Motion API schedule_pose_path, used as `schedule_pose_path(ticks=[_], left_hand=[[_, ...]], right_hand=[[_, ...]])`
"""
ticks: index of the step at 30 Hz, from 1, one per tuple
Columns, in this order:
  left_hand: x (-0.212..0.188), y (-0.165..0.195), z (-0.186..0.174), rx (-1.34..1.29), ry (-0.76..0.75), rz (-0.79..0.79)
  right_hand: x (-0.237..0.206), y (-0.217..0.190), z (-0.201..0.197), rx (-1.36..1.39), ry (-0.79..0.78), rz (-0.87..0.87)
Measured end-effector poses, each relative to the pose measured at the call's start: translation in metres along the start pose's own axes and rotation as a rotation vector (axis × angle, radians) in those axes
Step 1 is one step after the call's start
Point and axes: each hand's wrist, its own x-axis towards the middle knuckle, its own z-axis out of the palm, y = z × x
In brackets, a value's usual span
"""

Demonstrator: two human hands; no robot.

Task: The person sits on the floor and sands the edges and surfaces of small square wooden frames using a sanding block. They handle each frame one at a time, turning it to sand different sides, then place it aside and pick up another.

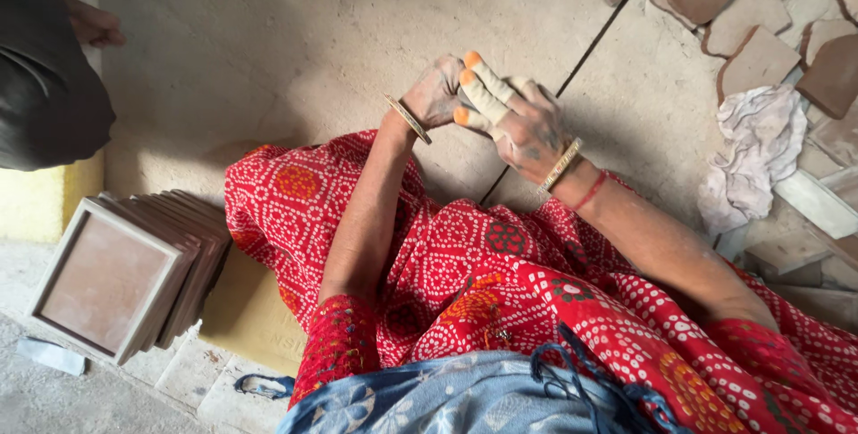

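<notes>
Nearest to you lies blue patterned cloth [465,398], then the red dotted fabric [500,282] across your lap. A stack of square tiles [125,278] leans just beside your left side.

Both forearms extend over the fabric and meet above the dusty stone floor [295,50]. Your left hand [433,94], with a bangle at the wrist, is curled narrow, its fingertips touching your right hand [523,126]. The right hand's fingers [487,94] are extended, wrapped in pale tape with orange tips. Neither hand holds a separate object.

Further right, a crumpled white rag [751,157] lies beside broken tile pieces [760,58]. At far left, another person's foot [94,27] rests on the floor.
</notes>
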Motion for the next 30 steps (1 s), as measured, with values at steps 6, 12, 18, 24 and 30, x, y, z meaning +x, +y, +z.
schedule_pose_path(ticks=[6, 12, 18, 24, 30], left_hand=[[-0.001, -0.004, -0.001, -0.039, -0.002, -0.163], [-0.005, -0.002, 0.002, 0.035, -0.01, -0.092], [0.001, 0.003, -0.003, 0.056, -0.001, -0.138], [-0.002, 0.016, -0.002, 0.012, -0.017, -0.004], [-0.006, -0.002, -0.002, -0.024, -0.006, -0.197]], right_hand=[[-0.005, -0.004, -0.006, -0.024, -0.024, 0.06], [0.005, -0.007, -0.007, 0.063, -0.099, 0.066], [-0.012, -0.003, -0.001, 0.046, 0.067, 0.053], [-0.01, 0.009, 0.037, -0.064, 0.055, 0.058], [-0.026, 0.006, 0.016, -0.057, 0.069, 0.061]])
